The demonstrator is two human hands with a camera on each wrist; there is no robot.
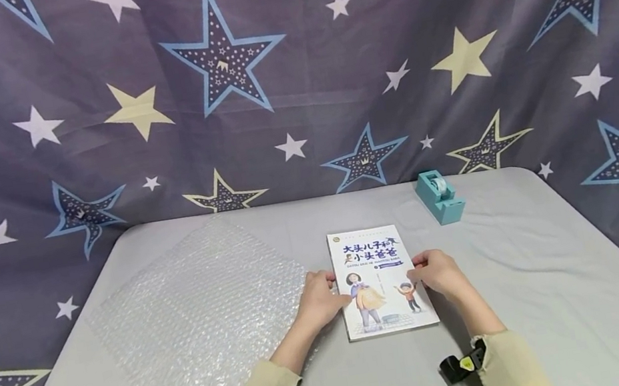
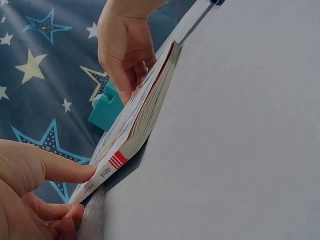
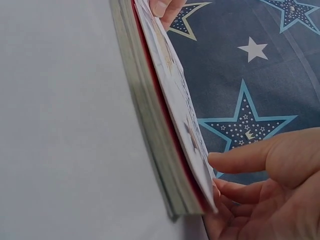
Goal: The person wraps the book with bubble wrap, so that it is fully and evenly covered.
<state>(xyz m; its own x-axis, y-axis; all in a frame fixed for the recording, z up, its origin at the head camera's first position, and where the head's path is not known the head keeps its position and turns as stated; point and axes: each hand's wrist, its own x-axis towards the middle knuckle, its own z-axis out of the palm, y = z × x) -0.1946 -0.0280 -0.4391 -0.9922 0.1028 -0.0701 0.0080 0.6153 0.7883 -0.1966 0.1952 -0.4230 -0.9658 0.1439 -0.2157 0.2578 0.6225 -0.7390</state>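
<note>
A white paperback book (image 1: 381, 283) with blue Chinese lettering and a drawn woman and child lies face up in the head view, its top pointing away from me. My left hand (image 1: 319, 301) grips its left edge, thumb over the cover and fingers at the spine (image 2: 105, 172). At the opposite edge my right hand (image 1: 441, 275) pinches the book, its thumb (image 3: 240, 157) on the cover side. In the right wrist view the page edges (image 3: 150, 120) show, with a red strip under the cover. Fingertips beneath the book are partly hidden.
A large sheet of clear bubble wrap (image 1: 197, 292) lies flat left of the book, its right side reaching close to my left hand. A teal tape dispenser (image 1: 441, 199) stands at the back right of the pale table (image 1: 544, 291). Behind hangs a star-patterned curtain (image 1: 302, 72).
</note>
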